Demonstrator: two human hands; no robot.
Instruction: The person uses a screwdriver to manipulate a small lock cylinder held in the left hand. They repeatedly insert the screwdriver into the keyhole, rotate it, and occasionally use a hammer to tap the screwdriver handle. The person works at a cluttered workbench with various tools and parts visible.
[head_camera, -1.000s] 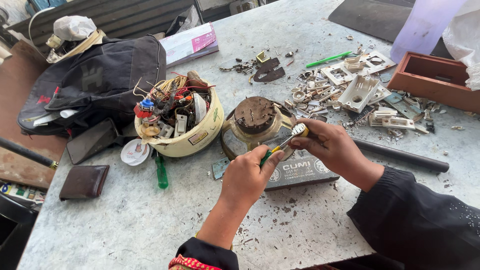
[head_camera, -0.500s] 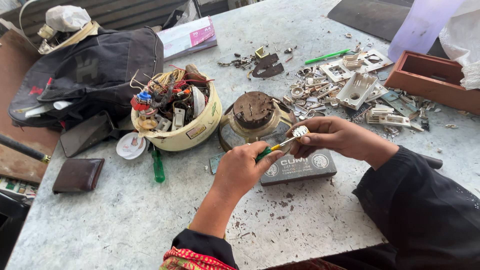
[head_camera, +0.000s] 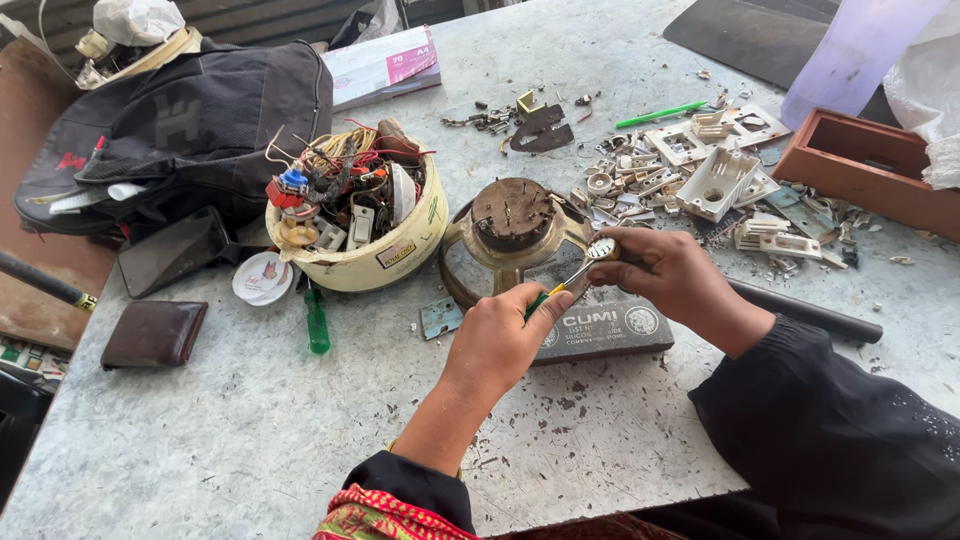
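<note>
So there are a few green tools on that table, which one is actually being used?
The small screwdriver with the green-and-yellow handle, gripped in the left hand. The other green screwdriver lies untouched beside the bowl, and the green pen lies far off.

A flat white-and-pink paper package (head_camera: 385, 65) lay at the table's far edge beside the black bag. A small label (head_camera: 396, 254) marked the cream tub, and a grey lettered block (head_camera: 600, 330) sat under the hands.
</note>
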